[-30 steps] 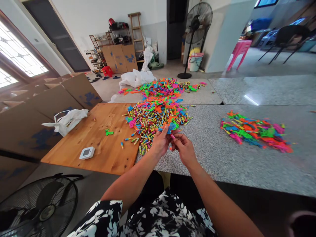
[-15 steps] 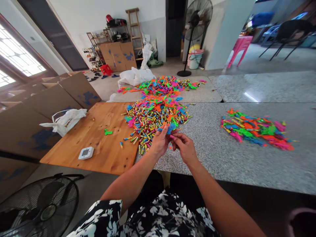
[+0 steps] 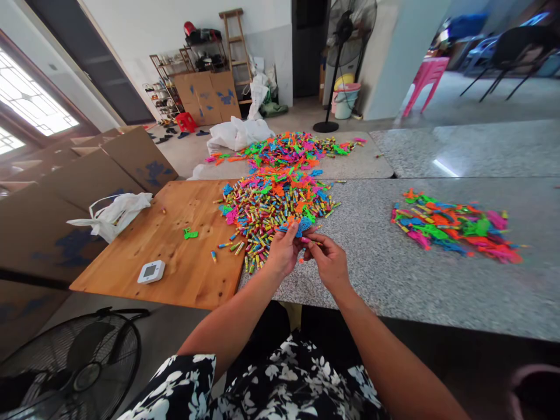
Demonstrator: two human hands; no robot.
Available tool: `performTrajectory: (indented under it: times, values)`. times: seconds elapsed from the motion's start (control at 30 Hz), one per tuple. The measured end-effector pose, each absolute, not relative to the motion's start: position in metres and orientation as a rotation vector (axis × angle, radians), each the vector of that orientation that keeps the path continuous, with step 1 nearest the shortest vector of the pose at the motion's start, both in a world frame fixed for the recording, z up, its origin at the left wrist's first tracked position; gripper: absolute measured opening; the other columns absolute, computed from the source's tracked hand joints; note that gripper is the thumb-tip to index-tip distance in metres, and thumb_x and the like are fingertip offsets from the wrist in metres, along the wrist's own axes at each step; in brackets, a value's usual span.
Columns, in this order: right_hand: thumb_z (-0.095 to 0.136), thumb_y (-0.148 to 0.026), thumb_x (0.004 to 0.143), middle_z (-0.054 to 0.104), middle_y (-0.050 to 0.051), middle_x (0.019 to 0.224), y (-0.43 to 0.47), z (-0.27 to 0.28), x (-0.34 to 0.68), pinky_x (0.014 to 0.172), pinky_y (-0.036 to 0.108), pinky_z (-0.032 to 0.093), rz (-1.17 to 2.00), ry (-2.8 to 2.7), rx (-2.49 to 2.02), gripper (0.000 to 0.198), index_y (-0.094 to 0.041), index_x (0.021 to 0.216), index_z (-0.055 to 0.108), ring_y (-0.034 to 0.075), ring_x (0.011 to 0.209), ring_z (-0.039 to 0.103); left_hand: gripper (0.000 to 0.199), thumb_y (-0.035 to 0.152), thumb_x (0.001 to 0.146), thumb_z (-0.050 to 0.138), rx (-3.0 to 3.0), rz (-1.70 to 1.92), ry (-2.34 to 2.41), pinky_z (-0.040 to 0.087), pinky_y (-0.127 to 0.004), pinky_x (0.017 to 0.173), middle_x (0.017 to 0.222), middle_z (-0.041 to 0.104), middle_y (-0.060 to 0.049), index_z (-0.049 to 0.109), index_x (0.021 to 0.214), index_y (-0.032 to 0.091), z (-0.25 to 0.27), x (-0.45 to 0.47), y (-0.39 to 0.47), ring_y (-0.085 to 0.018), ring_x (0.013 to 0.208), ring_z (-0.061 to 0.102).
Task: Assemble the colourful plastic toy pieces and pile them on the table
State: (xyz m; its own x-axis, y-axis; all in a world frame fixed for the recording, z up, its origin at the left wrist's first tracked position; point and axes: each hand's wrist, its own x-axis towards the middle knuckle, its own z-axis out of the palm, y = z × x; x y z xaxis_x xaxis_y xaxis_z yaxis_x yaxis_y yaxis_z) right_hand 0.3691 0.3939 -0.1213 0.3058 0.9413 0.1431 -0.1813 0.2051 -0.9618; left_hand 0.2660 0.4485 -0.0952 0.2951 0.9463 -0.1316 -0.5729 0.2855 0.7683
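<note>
My left hand is closed on small flat plastic toy pieces, a blue piece with a lattice pattern showing at the top and some orange beside it. Close on its right, my right hand pinches a small tube with a pink end and a yellowish tip against the pieces; the fingers hide much of it. Just beyond both hands spreads a heap of small colourful wrapped tubes. Bright plastic pieces in orange, green, blue and pink lie mixed in and piled behind.
To the right, a separate pile of coloured pieces rests on the granite table. A wooden board at left carries a white timer, a green piece and a white plastic bag. Cardboard boxes stand beyond it.
The tube in my right hand shows a little more of its yellowish end past the fingers. Both hands stay together in nearly the same place; the camera view shifts slightly.
</note>
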Motion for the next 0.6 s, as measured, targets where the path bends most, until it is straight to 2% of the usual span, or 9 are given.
performTrajectory:
  times: [0.17, 0.27, 0.43, 0.6]
  values:
    - [0.076, -0.045, 0.085, 0.071, -0.001, 0.073, 0.392, -0.123, 0.372, 0.064, 0.034, 0.059, 1.007, -0.850, -1.017, 0.031, -0.020, 0.105, 0.073, 0.016, 0.062, 0.066, 0.039, 0.050, 0.076, 0.086, 0.799, 1.288, 0.703, 0.058, -0.029, 0.078, 0.092, 0.078, -0.007, 0.074, 0.094, 0.017, -0.093, 0.277, 0.442, -0.024, 0.098, 0.076]
    - [0.074, -0.044, 0.089, 0.072, 0.000, 0.077, 0.389, -0.121, 0.380, 0.067, 0.034, 0.059, 0.956, -0.924, -1.031, 0.029, -0.022, 0.108, 0.073, 0.016, 0.066, 0.067, 0.036, 0.048, 0.078, 0.085, 0.746, 1.262, 0.729, 0.056, -0.028, 0.074, 0.090, 0.079, -0.008, 0.074, 0.091, 0.017, -0.089, 0.283, 0.439, -0.023, 0.093, 0.076]
    - [0.070, -0.043, 0.094, 0.073, 0.001, 0.083, 0.390, -0.124, 0.397, 0.068, 0.033, 0.058, 0.864, -1.020, -1.104, 0.026, -0.023, 0.110, 0.073, 0.016, 0.068, 0.067, 0.031, 0.043, 0.077, 0.086, 0.579, 1.174, 0.753, 0.051, -0.023, 0.061, 0.083, 0.078, -0.006, 0.072, 0.086, 0.016, -0.091, 0.292, 0.441, -0.016, 0.070, 0.071]
    - [0.066, -0.045, 0.097, 0.073, 0.002, 0.082, 0.390, -0.139, 0.399, 0.070, 0.035, 0.059, 0.881, -0.950, -1.132, 0.028, -0.022, 0.113, 0.070, 0.017, 0.069, 0.068, 0.032, 0.043, 0.078, 0.084, 0.622, 1.179, 0.836, 0.051, -0.024, 0.064, 0.088, 0.078, -0.008, 0.071, 0.087, 0.016, -0.102, 0.307, 0.444, -0.017, 0.075, 0.072]
